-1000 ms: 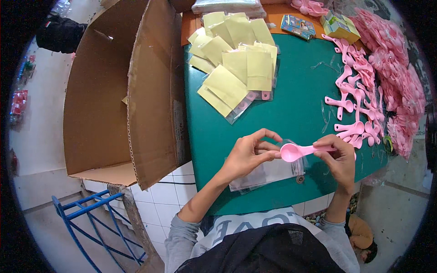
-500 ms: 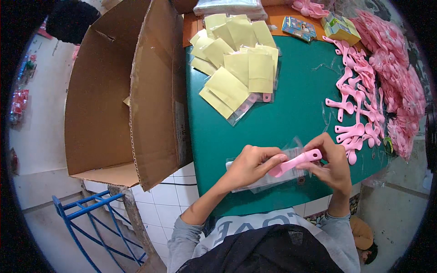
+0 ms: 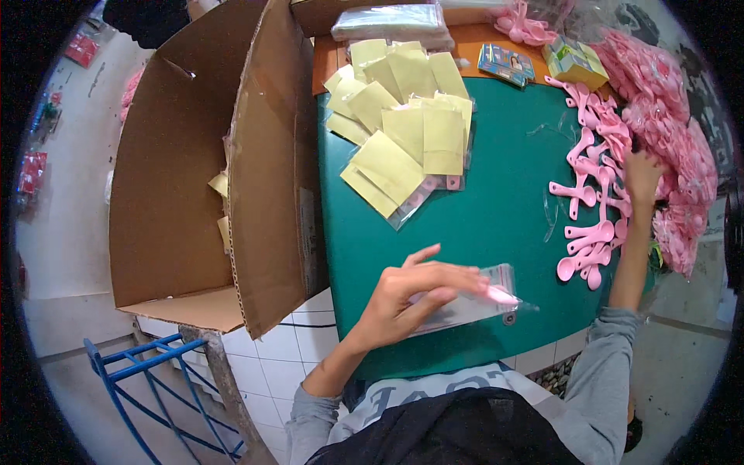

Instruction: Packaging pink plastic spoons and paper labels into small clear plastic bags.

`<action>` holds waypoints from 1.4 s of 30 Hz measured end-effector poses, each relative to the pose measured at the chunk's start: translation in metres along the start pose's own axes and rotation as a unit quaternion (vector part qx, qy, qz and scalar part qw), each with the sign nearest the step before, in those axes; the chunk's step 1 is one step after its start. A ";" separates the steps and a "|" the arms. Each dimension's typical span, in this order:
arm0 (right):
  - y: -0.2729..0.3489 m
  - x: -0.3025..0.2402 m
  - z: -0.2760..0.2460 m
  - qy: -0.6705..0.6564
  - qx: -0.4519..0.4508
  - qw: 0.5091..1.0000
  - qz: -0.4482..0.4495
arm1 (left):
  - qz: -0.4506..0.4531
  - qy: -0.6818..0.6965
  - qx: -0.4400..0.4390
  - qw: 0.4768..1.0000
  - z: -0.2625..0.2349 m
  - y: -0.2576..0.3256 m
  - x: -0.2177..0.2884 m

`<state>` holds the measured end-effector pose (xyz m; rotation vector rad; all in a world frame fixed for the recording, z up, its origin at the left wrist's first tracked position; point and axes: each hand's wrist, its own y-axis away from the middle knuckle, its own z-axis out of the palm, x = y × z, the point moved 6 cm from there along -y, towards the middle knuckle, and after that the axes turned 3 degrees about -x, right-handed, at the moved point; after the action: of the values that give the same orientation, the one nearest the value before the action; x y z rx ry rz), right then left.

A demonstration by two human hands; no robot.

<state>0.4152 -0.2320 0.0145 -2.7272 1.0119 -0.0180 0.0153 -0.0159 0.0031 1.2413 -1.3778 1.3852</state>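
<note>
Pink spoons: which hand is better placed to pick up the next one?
Right. The right hand is already stretched out over the loose pink spoons at the table's right side, while the left hand is busy pressing the clear bag down near the front edge.

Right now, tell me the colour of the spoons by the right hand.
Pink. The spoons lie on the green table, seen in the head view, with the right hand on them.
</note>
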 end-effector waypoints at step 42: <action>0.090 -0.286 -0.071 -0.339 -0.183 0.906 -0.174 | -0.150 -0.043 -0.010 0.988 0.004 -0.015 -0.008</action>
<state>0.1334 -0.1288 0.0835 -2.8226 0.3432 1.0747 0.0315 -0.0182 -0.0023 1.4441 -1.1994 1.1184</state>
